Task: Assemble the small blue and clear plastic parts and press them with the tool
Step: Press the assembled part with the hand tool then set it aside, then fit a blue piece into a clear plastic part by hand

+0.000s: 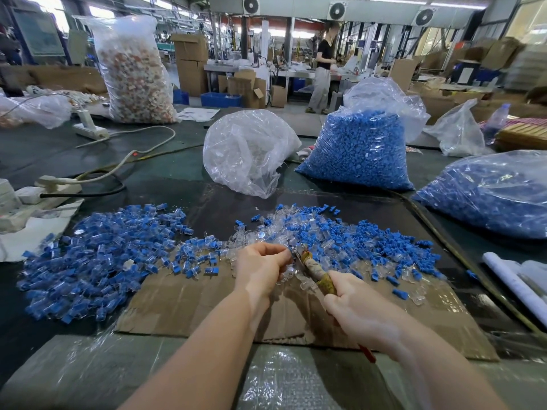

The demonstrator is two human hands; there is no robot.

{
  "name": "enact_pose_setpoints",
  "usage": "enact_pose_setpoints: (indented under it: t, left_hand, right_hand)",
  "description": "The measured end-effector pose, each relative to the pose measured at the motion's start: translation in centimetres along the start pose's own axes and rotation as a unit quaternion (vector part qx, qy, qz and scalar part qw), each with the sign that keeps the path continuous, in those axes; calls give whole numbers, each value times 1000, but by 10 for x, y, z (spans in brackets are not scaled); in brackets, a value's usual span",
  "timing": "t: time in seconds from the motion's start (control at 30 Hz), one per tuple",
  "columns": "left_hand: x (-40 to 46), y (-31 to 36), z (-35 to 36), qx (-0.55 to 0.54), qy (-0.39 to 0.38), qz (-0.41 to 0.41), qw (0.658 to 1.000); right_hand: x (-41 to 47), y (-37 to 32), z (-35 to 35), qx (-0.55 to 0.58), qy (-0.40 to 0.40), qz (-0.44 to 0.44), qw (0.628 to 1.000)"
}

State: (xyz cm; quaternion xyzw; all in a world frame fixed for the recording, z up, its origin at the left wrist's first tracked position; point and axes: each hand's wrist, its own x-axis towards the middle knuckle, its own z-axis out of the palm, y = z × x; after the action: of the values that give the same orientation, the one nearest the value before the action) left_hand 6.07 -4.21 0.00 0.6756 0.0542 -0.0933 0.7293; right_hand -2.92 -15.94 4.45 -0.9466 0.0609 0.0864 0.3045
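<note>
at the near centre of the table, over a flat sheet of cardboard (189, 303), the two hands meet close together. the left hand (260, 266) has its fingers curled, pinching a small clear plastic part (288, 272) at the fingertips; the part is too small to make out in detail. the right hand (352, 309) grips the tool (316, 272), a wrapped handle whose metal tip points up and left to the pinched part, with a red end showing below the wrist. just beyond the hands lies a loose pile of clear and blue parts (355, 241), spreading to the right. to the left lies a wider heap of joined blue-and-clear pieces (97, 258). farther back stand a crumpled clear bag (245, 152), a full bag of blue parts (361, 149) to its right, and another blue-filled bag (491, 193) at the far right edge. on the left, a white power strip (56, 184) and cables lie on the dark table (165, 173). far left stands a tall bag of pale and orange pieces (133, 72).
</note>
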Motion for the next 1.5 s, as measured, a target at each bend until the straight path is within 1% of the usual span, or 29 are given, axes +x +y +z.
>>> enact_pose_setpoints:
  t: [0.07, 0.2, 0.23, 0.27, 0.3, 0.33, 0.4, 0.43, 0.53, 0.6, 0.73, 0.77, 0.8, 0.87, 0.93, 1.0, 1.07, 1.17, 1.27, 1.33, 1.43, 1.5]
  left_hand:
    - [-1, 2, 0, 2, 4, 3, 1000]
    - [-1, 4, -9, 12, 12, 11, 1000]
    - [1, 4, -15, 46, 29, 34, 998]
    - [4, 3, -22, 109, 58, 71, 990]
    - [7, 3, -31, 183, 93, 112, 972]
    - [10, 3, -42, 253, 134, 147, 947]
    - [17, 4, -63, 350, 203, 188, 895]
    - [22, 3, -73, 386, 225, 197, 872]
    - [30, 1, -95, 482, 256, 200, 814]
    - [33, -1, -101, 515, 259, 190, 794]
    - [33, -5, -98, 531, 259, 195, 783]
    - [32, -6, -93, 526, 252, 209, 785]
    - [30, -7, -87, 511, 238, 229, 794]
    - [23, -9, -72, 461, 182, 270, 826]
    - [17, -13, -55, 425, 115, 290, 850]
    - [11, -17, -38, 413, 49, 290, 862]
    - [7, -22, -24, 410, 2, 284, 867]
    - [3, -29, -13, 405, -18, 275, 872]
    - [3, -36, -11, 396, -10, 275, 876]
    - [2, -38, -11, 395, -6, 280, 875]
    - [3, -39, -13, 396, 0, 289, 872]
    - [2, -39, -13, 393, 5, 296, 871]
  right_hand:
    - [1, 3, 3, 35, 7, 0, 999]
    - [2, 8, 5, 164, 26, 2, 986]
    - [3, 11, 5, 162, 42, 4, 986]
    - [5, 14, 5, 137, 66, 6, 988]
    - [8, 19, 5, 101, 95, 8, 990]
    - [10, 23, 4, 67, 126, 12, 990]
    - [14, 32, 3, 7, 168, 29, 985]
    - [16, 37, 2, -21, 181, 42, 982]
    - [20, 48, 2, -82, 203, 87, 972]
    - [22, 52, 4, -126, 212, 106, 963]
    - [25, 58, 11, -199, 226, 128, 945]
    - [25, 59, 13, -209, 230, 133, 941]
    - [25, 60, 15, -217, 235, 136, 938]
    - [26, 61, 19, -232, 245, 136, 931]
    - [26, 62, 23, -250, 252, 137, 925]
    - [27, 64, 27, -258, 253, 140, 922]
    - [27, 65, 29, -256, 248, 144, 923]
    - [27, 65, 30, -257, 237, 152, 924]
    - [26, 61, 29, -260, 243, 149, 923]
    - [27, 57, 29, -242, 275, 110, 924]
    - [35, 50, 29, -186, 331, -5, 925]
    - [42, 46, 28, -174, 341, -51, 922]
